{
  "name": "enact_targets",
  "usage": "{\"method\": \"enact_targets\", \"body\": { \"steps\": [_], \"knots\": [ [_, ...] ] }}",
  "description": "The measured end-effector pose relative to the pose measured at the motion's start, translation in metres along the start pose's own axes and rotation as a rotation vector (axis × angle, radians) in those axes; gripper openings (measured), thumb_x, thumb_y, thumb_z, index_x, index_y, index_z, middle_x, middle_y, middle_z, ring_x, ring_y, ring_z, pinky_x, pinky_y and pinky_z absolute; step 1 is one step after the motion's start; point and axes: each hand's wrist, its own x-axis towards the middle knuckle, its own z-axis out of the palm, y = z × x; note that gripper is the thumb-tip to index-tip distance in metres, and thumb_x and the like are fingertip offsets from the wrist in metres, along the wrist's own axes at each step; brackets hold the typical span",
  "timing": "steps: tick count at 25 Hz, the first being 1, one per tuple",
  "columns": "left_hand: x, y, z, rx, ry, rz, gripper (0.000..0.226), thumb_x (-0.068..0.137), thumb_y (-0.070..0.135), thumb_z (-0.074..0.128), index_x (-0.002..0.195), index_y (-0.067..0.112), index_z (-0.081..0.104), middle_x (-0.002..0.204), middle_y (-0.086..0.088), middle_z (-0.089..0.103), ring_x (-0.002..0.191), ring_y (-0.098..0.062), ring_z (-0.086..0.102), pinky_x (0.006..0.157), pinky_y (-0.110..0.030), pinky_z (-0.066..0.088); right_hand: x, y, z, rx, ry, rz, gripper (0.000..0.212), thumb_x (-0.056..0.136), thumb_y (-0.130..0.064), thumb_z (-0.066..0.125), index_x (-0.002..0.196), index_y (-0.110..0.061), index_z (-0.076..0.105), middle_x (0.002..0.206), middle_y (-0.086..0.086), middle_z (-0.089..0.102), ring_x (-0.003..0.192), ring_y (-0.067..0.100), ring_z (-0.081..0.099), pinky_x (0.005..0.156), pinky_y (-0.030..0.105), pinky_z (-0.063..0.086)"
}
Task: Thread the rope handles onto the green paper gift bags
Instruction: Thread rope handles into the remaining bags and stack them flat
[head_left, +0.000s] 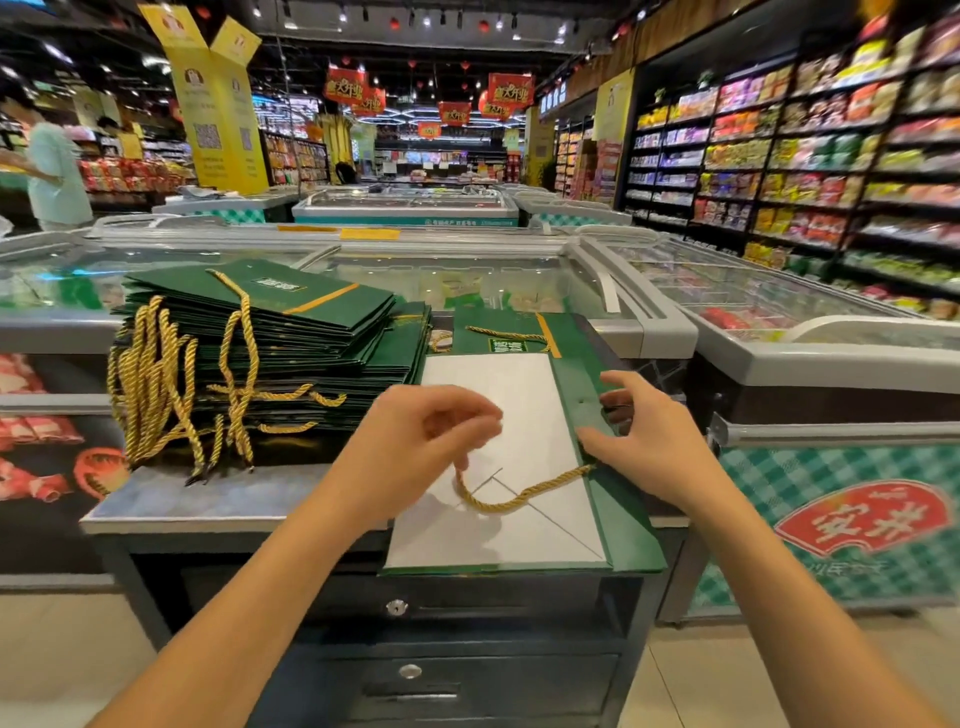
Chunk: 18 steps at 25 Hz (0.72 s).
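so, head view: green bag (587, 384) lies flat on the table (208, 501), white inside up. left hand (431, 436) pinches the free end of the gold rope (519, 498); its other end seems to enter the bag's rim. right hand (647, 441) grips that rim, likely steadying the next hole. finished stack (291, 332) sits just left.

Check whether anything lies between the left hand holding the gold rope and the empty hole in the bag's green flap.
Nothing visible does. The left hand pinches the gold rope, and only bare white paper lies between it and the hole in the green flap. The right hand grips the flap beside the hole, not over it.
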Motion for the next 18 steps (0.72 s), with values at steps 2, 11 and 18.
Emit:
{"method": "enact_targets", "body": {
  "steps": [2, 11, 18],
  "knots": [
    [0.036, -0.003, 0.013, 0.12, -0.029, 0.084, 0.011, 0.094, 0.028, 0.067, 0.094, 0.024, 0.078, 0.081, 0.007, 0.071, 0.073, -0.007, 0.062, 0.069, -0.02, 0.052, 0.004, 0.002, -0.004, 0.109, -0.022, 0.046, 0.069, 0.084, -0.027, 0.079, 0.145, -0.027, 0.046, 0.121, -0.007, 0.062, 0.104, 0.01, 0.061, 0.082, 0.022, 0.048],
    [0.13, -0.04, 0.069, 0.209, -0.123, 0.154, 0.021, 0.102, 0.021, 0.056, 0.11, 0.016, 0.075, 0.087, 0.008, 0.066, 0.075, 0.003, 0.056, 0.071, -0.018, 0.043, 0.046, 0.013, -0.004, 0.648, 0.011, 0.241, 0.045, 0.085, -0.008, 0.079, 0.127, -0.009, 0.065, 0.109, 0.01, 0.074, 0.098, 0.018, 0.073, 0.08, 0.026, 0.057],
    [0.122, -0.057, 0.078, -0.016, -0.005, 0.193, 0.013, 0.094, 0.007, 0.066, 0.105, 0.016, 0.066, 0.08, 0.004, 0.068, 0.072, -0.006, 0.062, 0.069, -0.023, 0.05, 0.047, 0.018, -0.005, 0.874, -0.041, 0.162, 0.022, 0.093, -0.001, 0.066, 0.113, -0.005, 0.072, 0.103, 0.013, 0.078, 0.091, 0.022, 0.075, 0.073, 0.024, 0.059]
  ]
}}
